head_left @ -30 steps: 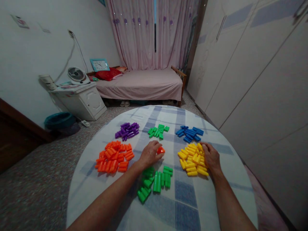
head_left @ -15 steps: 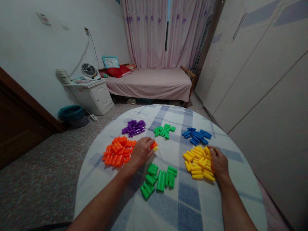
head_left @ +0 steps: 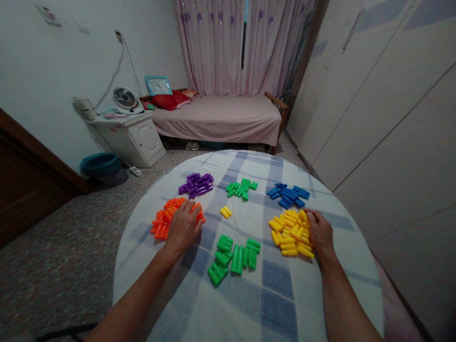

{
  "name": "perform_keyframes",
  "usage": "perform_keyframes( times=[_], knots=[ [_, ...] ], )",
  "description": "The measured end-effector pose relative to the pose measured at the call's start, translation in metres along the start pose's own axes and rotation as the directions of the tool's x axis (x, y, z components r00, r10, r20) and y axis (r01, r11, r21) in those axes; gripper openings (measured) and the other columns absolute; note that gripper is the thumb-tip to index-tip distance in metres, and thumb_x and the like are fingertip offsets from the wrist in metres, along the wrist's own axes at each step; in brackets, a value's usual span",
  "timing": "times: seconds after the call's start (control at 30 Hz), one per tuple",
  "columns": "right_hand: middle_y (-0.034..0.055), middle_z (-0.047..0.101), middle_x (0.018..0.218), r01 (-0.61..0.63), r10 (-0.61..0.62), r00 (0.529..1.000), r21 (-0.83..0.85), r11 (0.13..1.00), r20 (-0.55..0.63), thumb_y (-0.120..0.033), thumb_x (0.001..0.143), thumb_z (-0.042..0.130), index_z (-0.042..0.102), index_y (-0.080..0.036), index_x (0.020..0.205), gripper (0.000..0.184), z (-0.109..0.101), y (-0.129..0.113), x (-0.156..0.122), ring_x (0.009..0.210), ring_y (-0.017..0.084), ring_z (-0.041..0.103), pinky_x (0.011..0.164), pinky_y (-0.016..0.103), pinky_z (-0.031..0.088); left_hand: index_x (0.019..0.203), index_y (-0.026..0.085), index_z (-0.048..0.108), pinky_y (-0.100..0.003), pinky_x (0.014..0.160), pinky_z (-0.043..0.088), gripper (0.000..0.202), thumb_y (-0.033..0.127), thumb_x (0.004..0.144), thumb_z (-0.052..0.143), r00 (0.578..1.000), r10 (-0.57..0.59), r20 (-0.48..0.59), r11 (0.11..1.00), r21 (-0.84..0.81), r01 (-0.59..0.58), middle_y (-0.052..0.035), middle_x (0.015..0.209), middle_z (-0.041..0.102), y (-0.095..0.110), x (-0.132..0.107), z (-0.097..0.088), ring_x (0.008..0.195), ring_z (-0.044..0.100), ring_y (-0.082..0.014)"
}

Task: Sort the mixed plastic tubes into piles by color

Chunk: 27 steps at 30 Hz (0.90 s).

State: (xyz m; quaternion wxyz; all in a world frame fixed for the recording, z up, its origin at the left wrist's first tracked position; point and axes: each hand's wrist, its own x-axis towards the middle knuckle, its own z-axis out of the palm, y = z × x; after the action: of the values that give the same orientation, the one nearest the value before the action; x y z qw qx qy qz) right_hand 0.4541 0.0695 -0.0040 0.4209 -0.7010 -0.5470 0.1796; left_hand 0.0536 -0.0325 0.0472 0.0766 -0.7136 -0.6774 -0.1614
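Observation:
My left hand (head_left: pixel 183 225) lies palm down on the right side of the orange pile (head_left: pixel 164 219), fingers stretched over the pieces. My right hand (head_left: pixel 319 232) rests on the table against the right edge of the yellow pile (head_left: pixel 289 232), fingers loosely bent and touching the pieces. Two loose yellow pieces (head_left: pixel 225 212) lie alone between the piles. A pile of larger green pieces (head_left: pixel 233 259) sits between my forearms. Further back lie purple (head_left: pixel 195 184), small green (head_left: pixel 241 187) and blue (head_left: pixel 288 194) piles.
The round table (head_left: pixel 278 304) has a white and blue checked cloth. Beyond it stand a pink bed (head_left: pixel 217 118), a white cabinet (head_left: pixel 131 137) with a fan, and a teal basin (head_left: pixel 99 164) on the floor. Wardrobe doors (head_left: pixel 374 95) line the right side.
My left hand moved left from the table's middle to the orange pile with an orange piece, which is no longer visible. Two yellow pieces now lie bare in the middle. My right hand stayed put.

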Motion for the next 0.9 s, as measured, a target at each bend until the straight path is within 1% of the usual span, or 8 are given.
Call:
perform_keyframes(
  times=[0.1, 0.2, 0.27, 0.37, 0.57, 0.67, 0.8, 0.9],
  knots=[
    [0.0107, 0.069, 0.1, 0.009, -0.009, 1.0, 0.01, 1.0, -0.004, -0.047, 0.074, 0.039, 0.068, -0.017, 0.096, 0.047, 0.001, 0.002, 0.001, 0.091, 0.026, 0.06, 0.084, 0.036, 0.043, 0.117, 0.016, 0.056, -0.041, 0.101, 0.041, 0.037, 0.023, 0.081, 0.054, 0.981, 0.105, 0.166, 0.972, -0.228, -0.065, -0.013, 0.125, 0.054, 0.02, -0.011, -0.006, 0.118, 0.049, -0.0252],
    [0.0105, 0.069, 0.099, 0.008, -0.008, 1.0, 0.024, 1.0, -0.002, -0.047, 0.074, 0.04, 0.068, -0.017, 0.096, 0.047, 0.002, 0.004, 0.001, 0.09, 0.025, 0.06, 0.083, 0.036, 0.043, 0.121, 0.021, 0.055, -0.036, 0.104, 0.039, 0.045, 0.017, 0.077, 0.054, 0.885, 0.306, 0.351, 0.891, -0.434, -0.136, -0.0087, 0.134, 0.049, 0.037, -0.018, -0.013, 0.124, 0.045, -0.0218],
    [0.0105, 0.069, 0.099, 0.014, -0.014, 1.0, 0.027, 1.0, -0.001, -0.047, 0.074, 0.039, 0.068, -0.017, 0.096, 0.047, 0.002, 0.005, 0.002, 0.089, 0.025, 0.06, 0.083, 0.036, 0.043, 0.121, 0.022, 0.055, -0.033, 0.106, 0.036, 0.05, 0.011, 0.073, 0.052, 0.837, 0.366, 0.406, 0.855, -0.502, -0.13, -0.0071, 0.133, 0.05, 0.044, -0.019, -0.014, 0.124, 0.044, -0.0197],
    [0.0102, 0.069, 0.098, 0.037, -0.037, 0.999, 0.024, 0.999, -0.006, -0.047, 0.075, 0.039, 0.068, -0.017, 0.095, 0.046, 0.002, 0.005, 0.002, 0.089, 0.024, 0.06, 0.082, 0.035, 0.044, 0.12, 0.022, 0.055, -0.031, 0.105, 0.035, 0.053, 0.007, 0.069, 0.05, 0.811, 0.399, 0.427, 0.827, -0.55, -0.117, -0.0055, 0.128, 0.054, 0.048, -0.016, -0.011, 0.12, 0.047, -0.018],
    [0.0094, 0.069, 0.097, 0.033, -0.033, 0.999, 0.034, 0.999, 0.004, -0.047, 0.076, 0.039, 0.068, -0.018, 0.095, 0.045, 0.002, 0.004, 0.0, 0.089, 0.024, 0.06, 0.081, 0.034, 0.044, 0.115, 0.024, 0.057, -0.032, 0.095, 0.041, 0.044, 0.018, 0.072, 0.058, 0.833, 0.362, 0.419, 0.831, -0.549, -0.085, -0.0041, 0.113, 0.058, 0.049, -0.012, -0.002, 0.107, 0.052, -0.0193],
    [0.0095, 0.069, 0.098, 0.02, -0.02, 1.0, 0.024, 1.0, 0.003, -0.048, 0.076, 0.039, 0.067, -0.018, 0.095, 0.045, 0.001, 0.003, 0.0, 0.089, 0.024, 0.061, 0.081, 0.035, 0.044, 0.113, 0.025, 0.058, -0.031, 0.092, 0.043, 0.042, 0.019, 0.072, 0.06, 0.846, 0.365, 0.388, 0.801, -0.594, -0.073, -0.0027, 0.11, 0.059, 0.049, -0.01, -0.002, 0.102, 0.054, -0.018],
    [0.0096, 0.069, 0.099, 0.011, -0.011, 1.0, 0.003, 1.0, 0.008, -0.048, 0.075, 0.038, 0.067, -0.018, 0.095, 0.046, 0.001, 0.002, 0.0, 0.091, 0.025, 0.06, 0.082, 0.035, 0.044, 0.11, 0.022, 0.06, -0.032, 0.095, 0.042, 0.038, 0.016, 0.072, 0.06, 0.939, 0.283, 0.194, 0.746, -0.66, -0.088, -0.0046, 0.111, 0.06, 0.051, 0.016, 0.005, 0.106, 0.054, -0.0177],
    [0.0097, 0.069, 0.099, 0.01, -0.01, 1.0, 0.002, 1.0, 0.01, -0.048, 0.075, 0.038, 0.067, -0.018, 0.094, 0.046, 0.0, 0.0, -0.001, 0.091, 0.025, 0.06, 0.083, 0.035, 0.043, 0.108, 0.02, 0.061, -0.036, 0.096, 0.043, 0.039, 0.012, 0.07, 0.061, 0.977, 0.206, 0.047, 0.782, -0.608, -0.136, -0.0063, 0.11, 0.06, 0.054, 0.054, 0.021, 0.107, 0.053, -0.0199]
  ],
)
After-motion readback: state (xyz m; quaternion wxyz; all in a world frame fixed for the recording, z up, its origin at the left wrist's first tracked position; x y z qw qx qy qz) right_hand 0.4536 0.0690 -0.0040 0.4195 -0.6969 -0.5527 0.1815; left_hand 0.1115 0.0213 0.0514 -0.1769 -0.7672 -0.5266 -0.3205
